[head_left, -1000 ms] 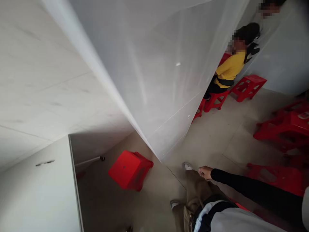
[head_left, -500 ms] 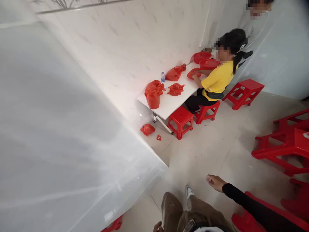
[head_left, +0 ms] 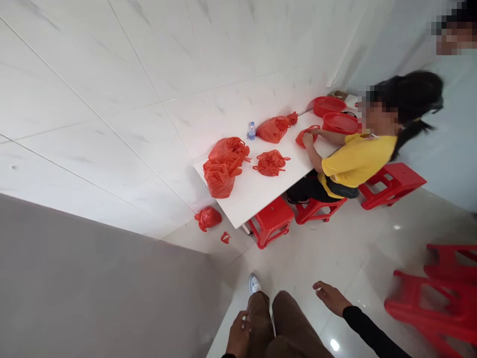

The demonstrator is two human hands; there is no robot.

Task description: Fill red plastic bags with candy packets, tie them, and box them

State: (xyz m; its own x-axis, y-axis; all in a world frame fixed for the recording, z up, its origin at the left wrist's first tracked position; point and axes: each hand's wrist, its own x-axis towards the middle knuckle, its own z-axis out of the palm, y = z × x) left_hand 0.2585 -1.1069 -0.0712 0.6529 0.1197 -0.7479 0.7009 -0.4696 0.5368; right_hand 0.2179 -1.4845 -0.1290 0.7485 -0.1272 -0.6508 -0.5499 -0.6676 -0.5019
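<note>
A white tiled wall (head_left: pixel 93 99) with faint grey streaks stands behind a flat grey panel (head_left: pixel 100 283) and a rectangular white counter (head_left: pixel 257 194), set lengthwise along the tiles. At its far half, a co-worker (head_left: pixel 363 159) in a yellow short-sleeved shirt sits on a red plastic seat (head_left: pixel 320 209). Blurred red plastic stools (head_left: pixel 460 298) lie at lower right, nearest the camera wearer's right side and apart from the black sleeve (head_left: pixel 367 325). Crumpled red plastic bags (head_left: pixel 219 179) bunch at the counter's near end, their contents hidden; a tied red sack (head_left: pixel 274 130) leans by the wall. Two round red basins (head_left: pixel 329 106) sit beyond, their insides hard to make out. The co-worker's hands (head_left: pixel 310 135) work a smaller red bag (head_left: pixel 303 139). The wearer's right hand (head_left: pixel 333 298) hangs over the floor, grip loosely parted around nothing visible. The left hand (head_left: pixel 239 332) curls over a brown trouser leg (head_left: pixel 258 318); whether its grip contains anything cannot be told. A clear, blue-labelled bottle (head_left: pixel 251 131) stands near the wall.
</note>
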